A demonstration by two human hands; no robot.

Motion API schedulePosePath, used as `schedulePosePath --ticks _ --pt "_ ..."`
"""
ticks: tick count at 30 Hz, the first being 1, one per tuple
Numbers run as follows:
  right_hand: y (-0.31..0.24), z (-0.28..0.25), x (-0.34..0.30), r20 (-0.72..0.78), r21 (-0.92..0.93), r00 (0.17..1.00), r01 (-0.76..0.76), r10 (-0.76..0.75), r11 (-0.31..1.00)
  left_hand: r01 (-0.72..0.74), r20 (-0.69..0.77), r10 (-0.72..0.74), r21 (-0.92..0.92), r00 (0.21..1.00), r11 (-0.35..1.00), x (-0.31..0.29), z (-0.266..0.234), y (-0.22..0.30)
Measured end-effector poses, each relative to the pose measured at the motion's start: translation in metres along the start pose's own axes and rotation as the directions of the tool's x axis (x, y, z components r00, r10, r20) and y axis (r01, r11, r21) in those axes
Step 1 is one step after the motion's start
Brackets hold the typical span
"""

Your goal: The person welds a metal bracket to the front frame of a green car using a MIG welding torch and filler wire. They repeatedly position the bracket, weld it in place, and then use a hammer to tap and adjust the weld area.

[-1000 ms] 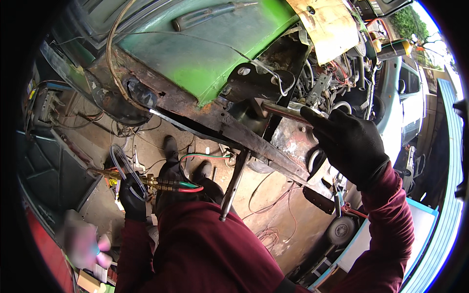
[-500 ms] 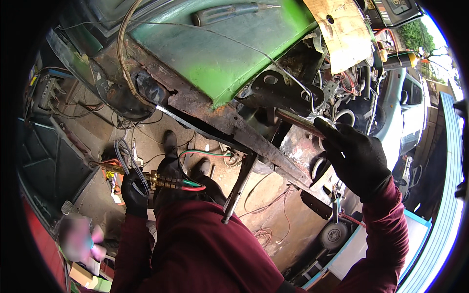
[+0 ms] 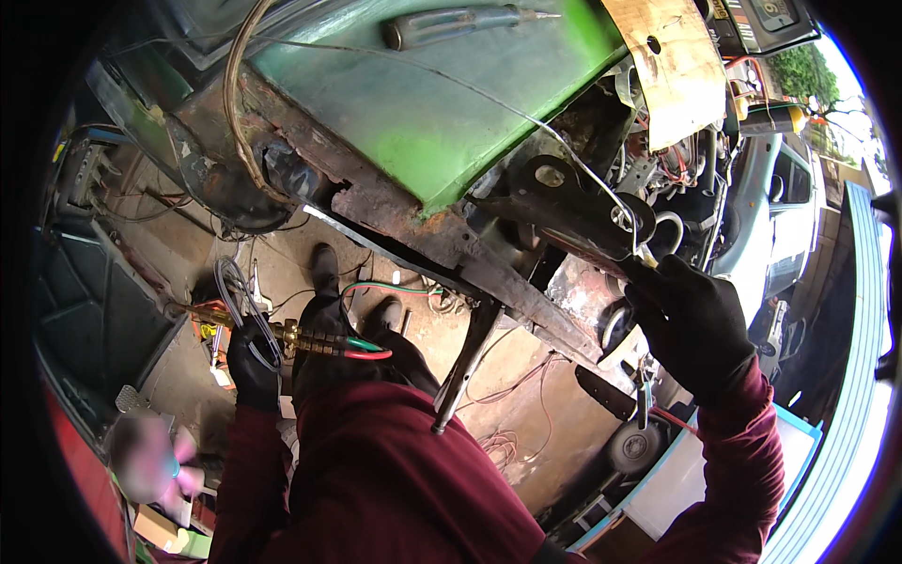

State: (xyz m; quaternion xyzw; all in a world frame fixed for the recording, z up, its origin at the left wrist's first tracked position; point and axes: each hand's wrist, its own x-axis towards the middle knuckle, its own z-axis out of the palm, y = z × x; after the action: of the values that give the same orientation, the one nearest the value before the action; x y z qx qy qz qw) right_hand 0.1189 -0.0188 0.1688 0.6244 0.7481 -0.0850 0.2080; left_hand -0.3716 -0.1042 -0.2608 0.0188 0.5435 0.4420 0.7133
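Observation:
My left hand (image 3: 254, 362), in a black glove, is closed around a brass gas torch (image 3: 315, 340) with a green and a red hose. A loop of grey wire (image 3: 235, 287) is in the same hand. My right hand (image 3: 695, 320), also gloved, has its fingers curled on the near end of a black metal bracket (image 3: 564, 195) with round holes. The bracket lies beside the car's rusty frame rail (image 3: 442, 246); its fingertip contact is partly hidden. A thin wire (image 3: 583, 164) runs across the green panel (image 3: 442, 132) and down by the bracket.
A screwdriver (image 3: 460, 26) lies on the green panel. Yellowed cardboard (image 3: 672, 70) covers part of the engine bay. A metal strut (image 3: 470, 362) juts toward my body. Red hoses (image 3: 526, 414) trail on the floor, and a dark panel (image 3: 103, 329) stands left. Another car (image 3: 785, 221) is at right.
The bracket has shifted slightly right and down, and its rusty lower edge shows less. My right hand has moved a little lower with it. My left hand keeps the torch and wire.

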Motion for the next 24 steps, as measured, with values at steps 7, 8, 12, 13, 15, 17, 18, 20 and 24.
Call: schedulePosePath --ticks 7,8,12,13,15,17,18,20,24 --pt "-0.004 -0.001 0.0 0.094 0.055 0.995 -0.049 0.044 0.997 0.011 -0.11 -0.01 0.011 0.994 1.0 -0.002 0.008 0.006" --pt "-0.004 -0.002 0.0 0.099 0.053 0.994 -0.05 0.044 0.997 -0.002 -0.09 0.003 0.006 0.996 1.0 -0.002 0.013 0.007" --pt "-0.002 -0.004 -0.002 0.096 0.126 0.994 -0.07 0.058 0.99 -0.054 -0.152 0.062 0.055 0.986 0.997 0.0 0.019 0.01" --pt "-0.002 -0.005 -0.004 0.094 0.155 0.994 -0.078 0.064 0.985 -0.067 -0.163 0.09 0.14 0.983 0.988 0.0 0.017 0.011" --pt "-0.004 -0.005 -0.01 0.08 0.226 0.993 -0.099 0.082 0.969 -0.083 -0.144 0.131 0.3 0.981 0.95 0.003 0.012 0.015" --pt "-0.005 -0.004 -0.016 0.067 0.225 0.996 -0.076 0.062 0.971 -0.011 -0.067 0.024 0.185 0.997 0.983 0.008 0.006 0.023" --pt "-0.004 -0.001 -0.017 0.058 0.215 0.997 -0.062 0.05 0.975 0.06 -0.1 -0.045 0.147 0.994 0.987 0.011 0.004 0.029" --pt "-0.001 0.003 -0.019 0.075 0.156 0.997 -0.032 0.021 0.987 0.039 -0.049 -0.031 0.164 0.998 0.986 0.015 0.005 0.034" --pt "0.008 0.009 -0.017 0.093 0.209 0.995 -0.058 0.039 0.976 0.03 -0.035 -0.024 0.188 0.999 0.982 0.021 0.014 0.042"
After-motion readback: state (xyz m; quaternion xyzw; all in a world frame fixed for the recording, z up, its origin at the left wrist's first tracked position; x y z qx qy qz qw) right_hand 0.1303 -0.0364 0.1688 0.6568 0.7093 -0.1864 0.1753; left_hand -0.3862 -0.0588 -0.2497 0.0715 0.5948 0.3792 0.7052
